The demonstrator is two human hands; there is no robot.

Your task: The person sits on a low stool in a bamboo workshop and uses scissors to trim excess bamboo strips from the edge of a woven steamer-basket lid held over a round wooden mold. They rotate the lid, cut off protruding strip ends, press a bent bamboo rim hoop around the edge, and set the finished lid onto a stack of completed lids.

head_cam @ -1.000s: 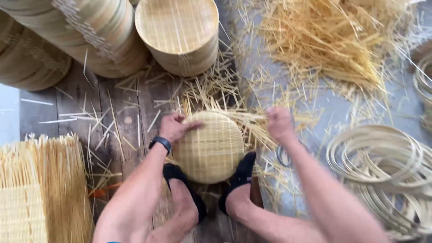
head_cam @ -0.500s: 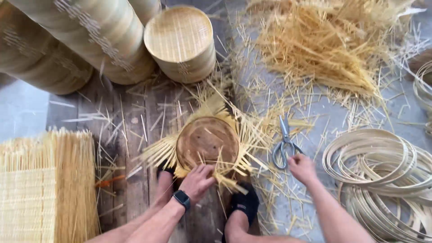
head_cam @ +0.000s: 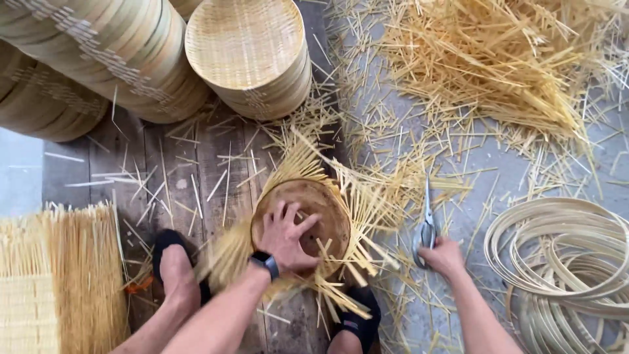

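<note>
The left hand (head_cam: 286, 237) lies flat inside the round woven tray (head_cam: 303, 219), fingers (head_cam: 278, 213) spread apart and pressing on its brown inner face. A dark watch (head_cam: 265, 262) is on that wrist. Loose bamboo strip ends stick out all around the tray rim. The tray sits on the wooden floor boards (head_cam: 183, 170), approx. in the middle, between two feet in black sandals (head_cam: 171, 244).

Right of the tray, the right hand (head_cam: 444, 257) is closed around the handles of metal scissors (head_cam: 426, 226); blades point away from the person, w/ tips above the grey floor.

Above the tray, a stack of finished round trays (head_cam: 252, 49) stands, and upper left of it lie more stacks (head_cam: 98, 52) on their side. Upper right of the tray is a big pile of bamboo strips (head_cam: 498, 59). Far right of the tray lie coiled bamboo hoops (head_cam: 563, 262). Left of the tray is a woven mat w/ free strip ends (head_cam: 62, 282). No packages or labels can be seen.
</note>
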